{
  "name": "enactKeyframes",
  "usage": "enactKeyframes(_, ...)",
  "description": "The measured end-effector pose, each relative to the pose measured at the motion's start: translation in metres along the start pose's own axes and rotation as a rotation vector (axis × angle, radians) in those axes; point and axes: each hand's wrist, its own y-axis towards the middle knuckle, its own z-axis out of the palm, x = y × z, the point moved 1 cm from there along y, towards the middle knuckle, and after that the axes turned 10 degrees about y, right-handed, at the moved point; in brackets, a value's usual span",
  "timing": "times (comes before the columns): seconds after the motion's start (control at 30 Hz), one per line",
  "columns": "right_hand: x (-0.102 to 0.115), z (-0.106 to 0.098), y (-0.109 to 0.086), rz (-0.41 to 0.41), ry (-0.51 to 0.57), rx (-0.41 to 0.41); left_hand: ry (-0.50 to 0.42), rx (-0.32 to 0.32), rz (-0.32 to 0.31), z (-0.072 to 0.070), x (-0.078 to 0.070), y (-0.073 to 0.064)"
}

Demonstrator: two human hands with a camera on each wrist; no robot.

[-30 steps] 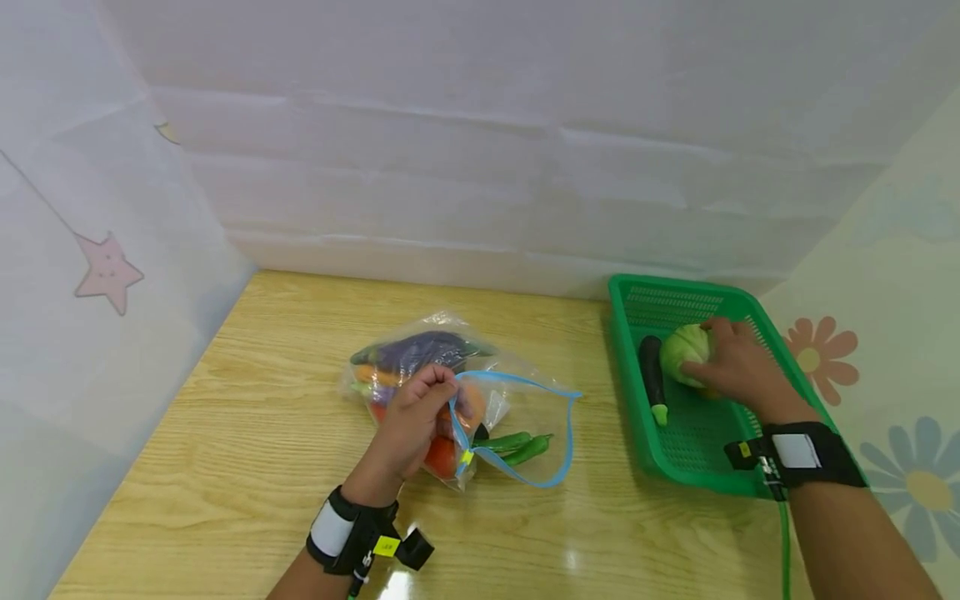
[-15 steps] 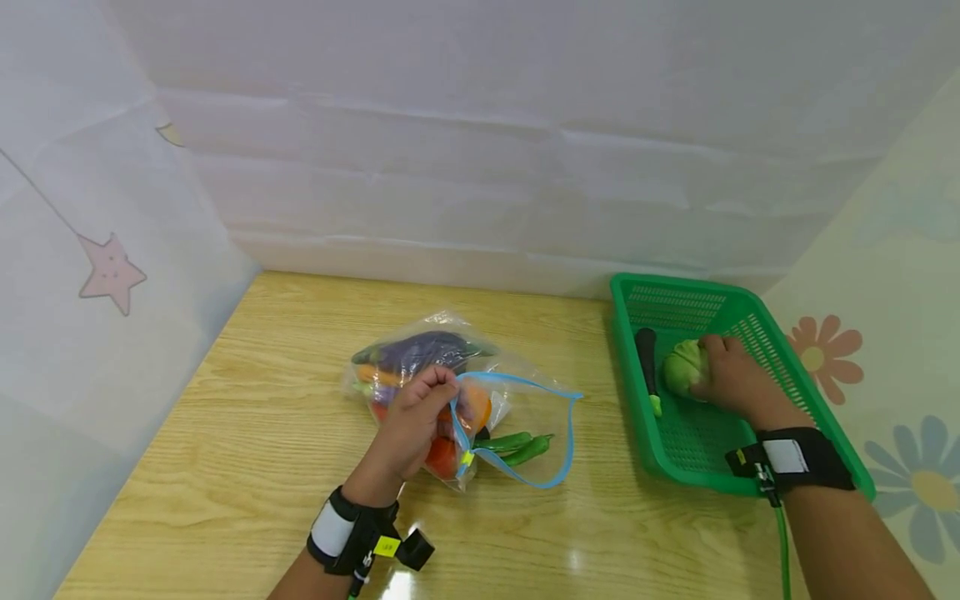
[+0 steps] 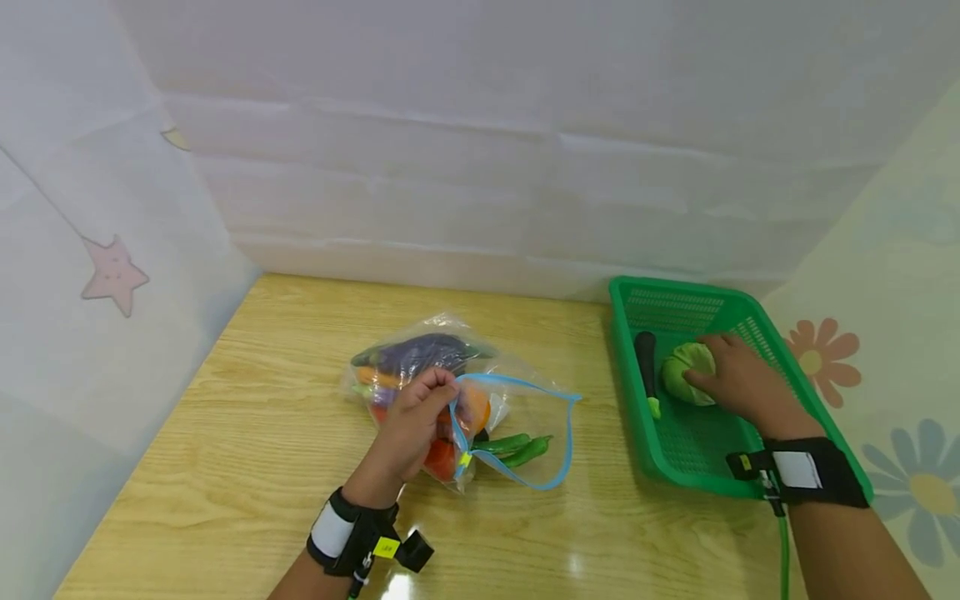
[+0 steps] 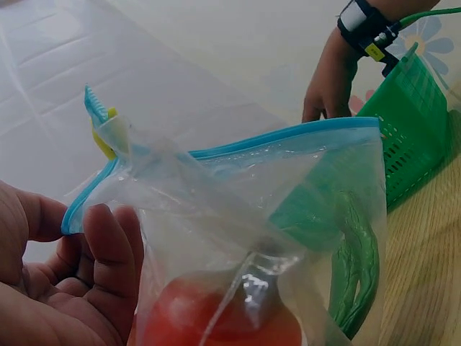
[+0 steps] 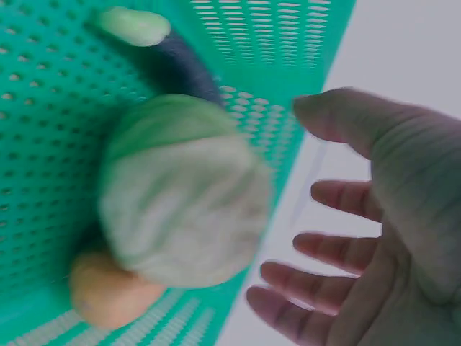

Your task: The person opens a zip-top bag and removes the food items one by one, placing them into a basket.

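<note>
The cabbage is held within the green basket, between a dark eggplant and a round orange-brown item. It is approached closely by the right hand, whose fingers and thumb are spread and released, with a gap shown in the right wrist view. Well to the left, the blue zip edge of the clear bag is pinched between the thumb and fingers of the left hand. Inside the bag, two green peppers, a purple eggplant and a red vegetable are seen through the plastic. Bag and basket are supported by the wooden table. Black straps with small cameras are worn on both wrists.
</note>
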Motion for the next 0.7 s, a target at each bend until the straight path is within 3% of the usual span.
enactKeyframes(0.13, 0.033, -0.009, -0.003, -0.092, -0.026, -0.111, 0.003, 0.007, 0.006, -0.001, 0.001, 0.000)
enactKeyframes(0.27, 0.073, -0.016, -0.007, -0.236, -0.041, -0.235, -0.005, 0.013, 0.010, -0.001, -0.001, 0.000)
enactKeyframes(0.43, 0.117, -0.014, -0.010, -0.471, 0.058, -0.358, -0.013, 0.015, 0.007, 0.000, -0.002, 0.000)
enactKeyframes(0.57, 0.149, 0.002, -0.014, -0.679, 0.172, -0.369, -0.017, 0.014, 0.001, 0.001, -0.002, 0.000)
enactKeyframes(0.63, 0.163, 0.016, -0.016, -0.751, 0.245, -0.323, -0.018, 0.017, -0.001, 0.001, -0.002, 0.000)
enactKeyframes(0.7, 0.176, 0.033, -0.018, -0.760, 0.328, -0.238, -0.013, 0.016, -0.003, 0.001, -0.001, 0.000)
